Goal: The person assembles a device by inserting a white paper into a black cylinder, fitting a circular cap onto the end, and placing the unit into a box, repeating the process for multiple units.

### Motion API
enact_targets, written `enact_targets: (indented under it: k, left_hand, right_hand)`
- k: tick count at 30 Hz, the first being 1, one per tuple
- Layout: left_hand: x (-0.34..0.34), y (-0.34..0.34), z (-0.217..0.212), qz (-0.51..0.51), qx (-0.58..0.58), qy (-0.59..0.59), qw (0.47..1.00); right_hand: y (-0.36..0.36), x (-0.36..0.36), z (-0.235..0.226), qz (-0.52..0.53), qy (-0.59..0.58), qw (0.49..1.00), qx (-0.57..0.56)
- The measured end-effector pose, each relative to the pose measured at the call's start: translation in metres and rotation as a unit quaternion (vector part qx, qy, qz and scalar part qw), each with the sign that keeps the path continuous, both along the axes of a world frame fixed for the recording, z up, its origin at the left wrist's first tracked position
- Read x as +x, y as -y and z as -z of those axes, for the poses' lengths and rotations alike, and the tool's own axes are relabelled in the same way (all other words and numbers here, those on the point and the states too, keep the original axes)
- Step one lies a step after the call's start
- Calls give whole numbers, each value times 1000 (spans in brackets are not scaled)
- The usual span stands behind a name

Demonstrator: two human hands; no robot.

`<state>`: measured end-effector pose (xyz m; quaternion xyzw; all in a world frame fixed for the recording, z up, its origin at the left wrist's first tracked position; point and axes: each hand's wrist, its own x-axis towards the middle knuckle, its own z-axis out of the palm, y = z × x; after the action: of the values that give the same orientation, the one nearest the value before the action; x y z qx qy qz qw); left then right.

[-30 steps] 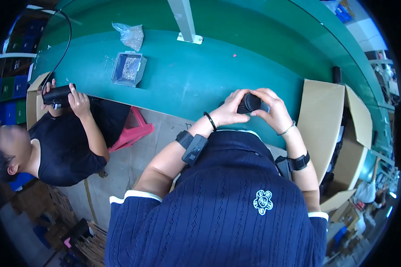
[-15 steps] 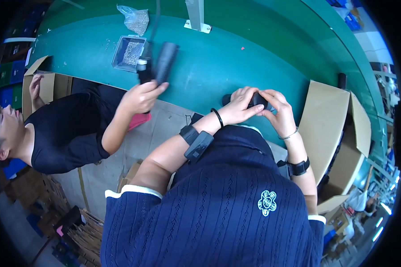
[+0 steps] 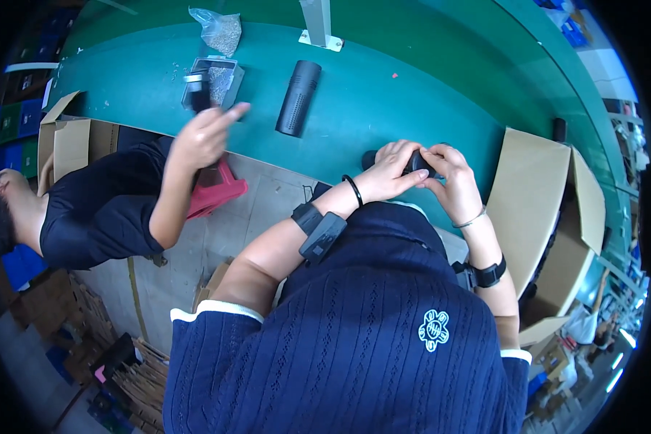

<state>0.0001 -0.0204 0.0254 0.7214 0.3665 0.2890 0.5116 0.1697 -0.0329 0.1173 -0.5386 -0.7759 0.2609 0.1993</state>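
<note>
Near the table's front edge, a black cylinder (image 3: 419, 165) lies sideways between my two hands. My left hand (image 3: 389, 172) is wrapped over its middle, with the left end poking out past the fingers. At the right end, the fingers and thumb of my right hand (image 3: 452, 177) close round the rim. Much of the cylinder is hidden under my hands. Another black cylinder (image 3: 299, 99), with rows of small holes, rests on the green table (image 3: 354, 94) farther left and back.
A co-worker's hand (image 3: 201, 137) at left holds a black powered screwdriver (image 3: 197, 90) over a grey bin (image 3: 231, 90) of small metal parts. Behind it sits a clear bag (image 3: 220, 32) of similar parts. An open cardboard box (image 3: 524, 195) stands at my right; a metal post (image 3: 317, 25) rises behind.
The co-worker has let go of the perforated black cylinder, now on the table, and moved the screwdriver left over the bin. My hands stay almost in place on my cylinder.
</note>
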Motion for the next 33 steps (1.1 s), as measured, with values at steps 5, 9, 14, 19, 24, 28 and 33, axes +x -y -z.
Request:
enact_targets:
  k: [5, 9, 14, 19, 24, 28, 33]
  left_hand:
    - [-2, -3, -6, 6, -12, -3, 1000]
    - [-6, -2, 3, 6, -8, 22, 1000]
    - [-7, -2, 8, 23, -76, 98, 992]
    - [-6, 2, 4, -30, -109, 82, 990]
    - [-8, 0, 3, -24, -153, 142, 978]
    - [-12, -4, -3, 2, -156, 149, 977]
    - [-11, -13, -3, -2, -172, 161, 972]
  right_hand:
    - [-1, 0, 2, -17, 24, 1000, 5]
    - [-2, 6, 19, 7, -140, 989, -41]
    - [-3, 16, 44, 104, -345, 862, -355]
    - [-8, 12, 45, 62, -326, 883, -331]
    - [-10, 6, 36, 57, -318, 872, -367]
    - [-8, -1, 39, 76, -323, 886, -323]
    - [-24, 10, 55, 102, -363, 834, -403]
